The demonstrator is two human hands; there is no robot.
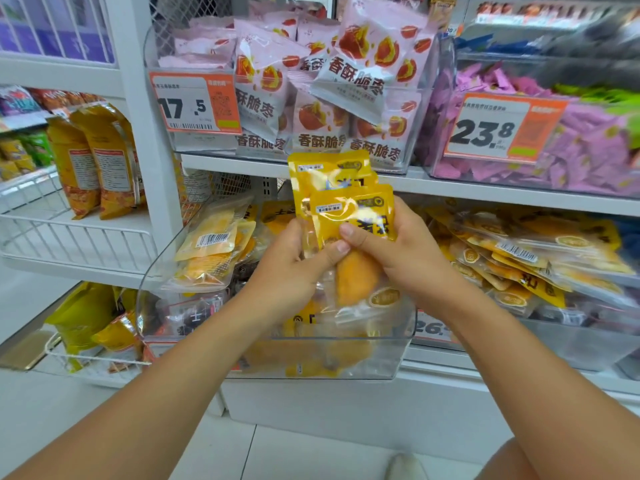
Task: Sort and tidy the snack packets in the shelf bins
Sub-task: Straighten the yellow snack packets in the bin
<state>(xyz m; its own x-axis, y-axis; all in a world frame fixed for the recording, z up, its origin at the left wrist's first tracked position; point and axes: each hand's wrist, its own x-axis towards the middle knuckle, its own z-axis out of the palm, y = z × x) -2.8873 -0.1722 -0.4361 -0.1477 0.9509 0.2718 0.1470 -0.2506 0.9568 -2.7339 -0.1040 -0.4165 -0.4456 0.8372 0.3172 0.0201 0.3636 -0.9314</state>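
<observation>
Gripping yellow packets (346,199) upright, left hand (287,275) and right hand (401,258) fingers (353,235) pinching lower edges

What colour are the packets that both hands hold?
Yellow packets, with clear lower parts; seen in the head view.

1. The lower halves of the held packets (346,199) are covered by both hands.
2. The red tag (433,329) is half hidden behind the right wrist.
3. The purple bin (540,140) is blurred and cut off at the right edge.
</observation>
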